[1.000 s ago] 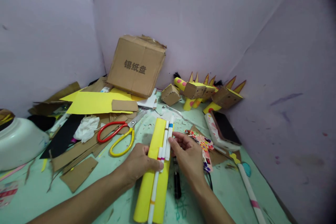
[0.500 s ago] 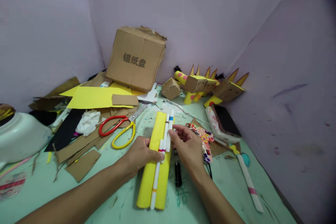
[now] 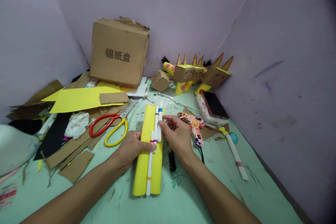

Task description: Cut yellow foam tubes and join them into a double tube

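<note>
Two side-by-side yellow rolled paper pieces lie lengthwise in front of me, with several slim white marker pens along the groove between them. My left hand grips the yellow rolls from the left, its thumb pressed over the pens near a red-banded one. A pen with an orange band runs toward the near end. Higher up, my right hand has its thumb and fingertips at the blue-banded marker pen, on the right side of the bundle. Its other fingers are curled.
Left are red-and-yellow-handled scissors, cardboard strips and yellow sheets. A cardboard box leans at the back. Yellow-and-cardboard animal figures, a phone, a patterned glue gun and a black pen are right.
The whole scene has shifted left and slightly up in view as the camera turned. Both hands keep nearly the same hold on the yellow rolls and pens.
</note>
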Demonstrator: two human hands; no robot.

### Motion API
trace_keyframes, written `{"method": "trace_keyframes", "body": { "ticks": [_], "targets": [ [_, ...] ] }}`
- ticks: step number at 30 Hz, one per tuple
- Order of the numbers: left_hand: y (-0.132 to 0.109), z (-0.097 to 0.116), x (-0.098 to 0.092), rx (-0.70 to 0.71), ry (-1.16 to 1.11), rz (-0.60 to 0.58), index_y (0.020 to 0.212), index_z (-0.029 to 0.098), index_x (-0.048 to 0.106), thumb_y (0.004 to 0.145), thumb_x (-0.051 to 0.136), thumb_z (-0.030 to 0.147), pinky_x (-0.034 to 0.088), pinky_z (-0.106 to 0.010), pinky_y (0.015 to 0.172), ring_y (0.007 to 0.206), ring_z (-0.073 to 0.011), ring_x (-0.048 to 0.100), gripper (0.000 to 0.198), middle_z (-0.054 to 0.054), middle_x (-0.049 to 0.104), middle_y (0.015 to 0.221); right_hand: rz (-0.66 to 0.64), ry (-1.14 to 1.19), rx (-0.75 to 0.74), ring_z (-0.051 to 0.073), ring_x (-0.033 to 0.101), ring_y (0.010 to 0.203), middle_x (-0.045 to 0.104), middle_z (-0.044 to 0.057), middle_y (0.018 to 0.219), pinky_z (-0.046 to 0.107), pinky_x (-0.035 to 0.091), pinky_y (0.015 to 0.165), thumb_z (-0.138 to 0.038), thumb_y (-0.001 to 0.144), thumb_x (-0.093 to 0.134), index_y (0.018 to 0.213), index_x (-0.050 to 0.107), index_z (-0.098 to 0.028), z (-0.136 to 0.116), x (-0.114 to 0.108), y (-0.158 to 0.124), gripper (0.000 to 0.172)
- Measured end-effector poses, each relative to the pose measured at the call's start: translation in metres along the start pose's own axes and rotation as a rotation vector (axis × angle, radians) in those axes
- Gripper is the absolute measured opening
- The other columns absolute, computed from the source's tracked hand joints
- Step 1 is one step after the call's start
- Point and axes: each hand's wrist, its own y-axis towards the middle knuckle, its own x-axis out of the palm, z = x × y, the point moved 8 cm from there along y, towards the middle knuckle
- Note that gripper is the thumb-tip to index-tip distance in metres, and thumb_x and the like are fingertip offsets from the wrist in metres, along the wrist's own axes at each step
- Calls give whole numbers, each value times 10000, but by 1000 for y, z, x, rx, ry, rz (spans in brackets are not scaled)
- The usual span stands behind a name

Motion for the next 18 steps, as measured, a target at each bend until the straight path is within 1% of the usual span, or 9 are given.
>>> {"method": "trace_keyframes", "body": {
  "ticks": [4,9,12,18],
  "targets": [
    [2,-1,-2,0,14,-1,631,104,665,412,748,163,514,-295,507,487,-193,619,241,-49,691,546,17,-13,-2,134,522,534,584,-12,620,258,447,529,-331,719,625,888,672,-170,1,0,1,238],
    [1,1,-2,4,29,2,645,108,668,411,760,175,506,-284,494,470,-184,611,260,-43,687,537,23,2,-12,127,528,536,589,-17,618,250,450,539,-318,713,631,881,675,-175,3,1,1,225],
    [0,1,0,-4,36,0,646,111,666,405,766,182,506,-293,490,468,-193,614,271,-47,687,534,17,20,-12,120,524,530,585,-23,610,243,447,540,-308,710,631,880,676,-176,4,1,2,220],
    [-2,2,1,-16,35,2,661,109,669,406,765,171,504,-298,489,463,-196,614,280,-45,687,539,13,47,14,125,526,534,586,-20,605,245,444,526,-329,695,640,865,673,-180,6,0,2,228]
  ]
}}
